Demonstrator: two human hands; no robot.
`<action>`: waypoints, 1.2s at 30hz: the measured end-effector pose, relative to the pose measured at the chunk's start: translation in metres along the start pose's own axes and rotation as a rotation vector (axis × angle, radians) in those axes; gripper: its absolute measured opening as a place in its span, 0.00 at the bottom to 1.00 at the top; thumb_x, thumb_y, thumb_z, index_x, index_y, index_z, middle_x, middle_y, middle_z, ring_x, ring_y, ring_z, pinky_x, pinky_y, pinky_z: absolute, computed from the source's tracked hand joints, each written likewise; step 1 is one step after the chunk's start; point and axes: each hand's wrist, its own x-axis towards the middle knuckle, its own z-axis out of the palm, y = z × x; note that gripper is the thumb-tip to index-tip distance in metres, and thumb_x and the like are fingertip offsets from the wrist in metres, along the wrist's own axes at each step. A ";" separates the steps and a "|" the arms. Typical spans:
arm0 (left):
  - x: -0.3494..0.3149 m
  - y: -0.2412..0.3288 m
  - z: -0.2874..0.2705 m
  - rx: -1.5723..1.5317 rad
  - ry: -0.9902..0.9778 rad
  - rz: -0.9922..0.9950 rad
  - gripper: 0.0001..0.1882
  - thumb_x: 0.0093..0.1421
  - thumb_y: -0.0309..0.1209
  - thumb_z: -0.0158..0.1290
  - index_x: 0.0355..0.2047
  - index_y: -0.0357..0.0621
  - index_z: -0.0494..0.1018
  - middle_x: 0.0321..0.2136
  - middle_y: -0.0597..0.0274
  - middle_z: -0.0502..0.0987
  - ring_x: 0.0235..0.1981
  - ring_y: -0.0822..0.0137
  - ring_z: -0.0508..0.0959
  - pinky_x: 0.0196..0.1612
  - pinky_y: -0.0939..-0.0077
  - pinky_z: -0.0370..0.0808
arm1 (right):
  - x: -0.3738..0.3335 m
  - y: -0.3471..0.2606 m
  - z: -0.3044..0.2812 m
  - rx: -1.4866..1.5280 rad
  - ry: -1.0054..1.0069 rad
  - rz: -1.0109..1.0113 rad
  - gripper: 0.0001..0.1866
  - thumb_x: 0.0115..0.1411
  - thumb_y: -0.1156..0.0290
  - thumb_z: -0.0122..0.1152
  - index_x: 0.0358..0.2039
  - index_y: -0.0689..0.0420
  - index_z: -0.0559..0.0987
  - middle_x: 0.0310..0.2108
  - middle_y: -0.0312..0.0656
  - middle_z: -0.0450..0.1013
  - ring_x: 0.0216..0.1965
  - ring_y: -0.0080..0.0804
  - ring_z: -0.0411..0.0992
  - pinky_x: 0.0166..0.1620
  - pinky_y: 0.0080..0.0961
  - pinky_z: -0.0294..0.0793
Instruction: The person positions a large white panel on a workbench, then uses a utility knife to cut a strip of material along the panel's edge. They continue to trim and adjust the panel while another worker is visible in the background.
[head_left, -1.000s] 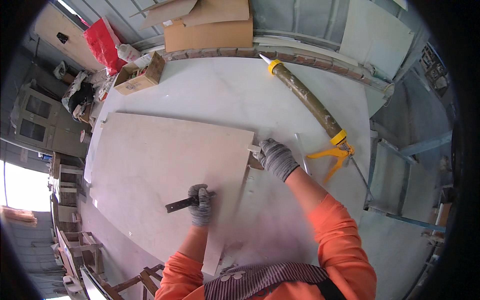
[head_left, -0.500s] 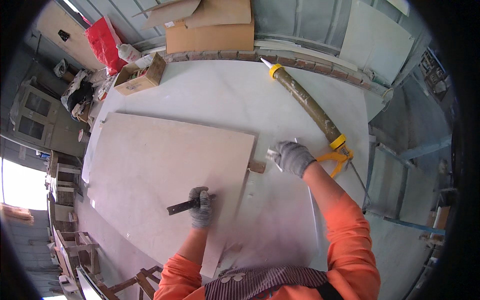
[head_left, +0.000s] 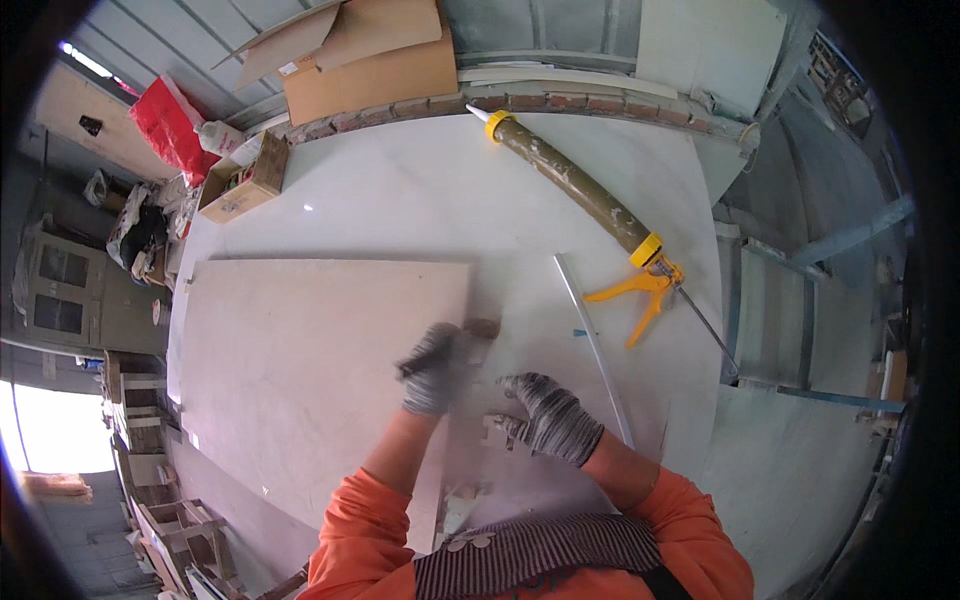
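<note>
A large pale flat slab (head_left: pixel 300 340) lies on the white tabletop (head_left: pixel 400 190). Over its right edge is my left hand (head_left: pixel 432 372) in a grey glove, closed round a dark flat bar (head_left: pixel 432 348); motion smears both. My right hand (head_left: pixel 556 425), in a striped grey glove, is just right of the slab with thumb and fingers apart, nothing clear between them. A small pale piece (head_left: pixel 489 432) shows near its thumb; whether they touch I cannot tell. A brown block (head_left: pixel 484 328) sits at the slab's edge, ahead of my hands.
A long caulking gun (head_left: pixel 580 185) with yellow ends lies at the right. Between it and my right hand rests a thin white strip (head_left: pixel 592 345). An open box (head_left: pixel 245 180) stands at the back left. Cardboard (head_left: pixel 370 65) leans behind the low brick edge (head_left: pixel 400 108).
My right hand has come back toward me and left from beside the gun, uncovering the white strip. My left hand has moved forward to the slab's right edge with the bar. The view has shifted.
</note>
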 end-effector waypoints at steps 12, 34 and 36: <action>0.031 0.012 0.008 -0.119 -0.033 -0.108 0.04 0.60 0.28 0.51 0.32 0.41 0.69 0.24 0.62 0.73 0.25 0.68 0.73 0.30 0.74 0.72 | -0.011 0.006 -0.002 0.294 0.201 0.084 0.29 0.55 0.66 0.61 0.54 0.61 0.63 0.40 0.53 0.70 0.37 0.46 0.72 0.42 0.36 0.73; 0.059 -0.018 -0.005 -0.606 -0.061 -0.832 0.09 0.58 0.33 0.57 0.36 0.44 0.75 0.21 0.71 0.73 0.17 0.80 0.68 0.19 0.86 0.64 | -0.131 0.085 -0.058 0.153 0.633 0.369 0.13 0.54 0.77 0.57 0.42 0.57 0.74 0.35 0.45 0.74 0.32 0.38 0.74 0.37 0.31 0.75; 0.060 -0.012 -0.006 -0.668 -0.073 -0.801 0.08 0.59 0.34 0.56 0.35 0.44 0.73 0.19 0.70 0.72 0.15 0.79 0.68 0.16 0.85 0.63 | -0.131 0.090 -0.056 0.009 0.631 0.291 0.11 0.54 0.76 0.57 0.39 0.56 0.74 0.35 0.44 0.74 0.32 0.41 0.74 0.36 0.33 0.74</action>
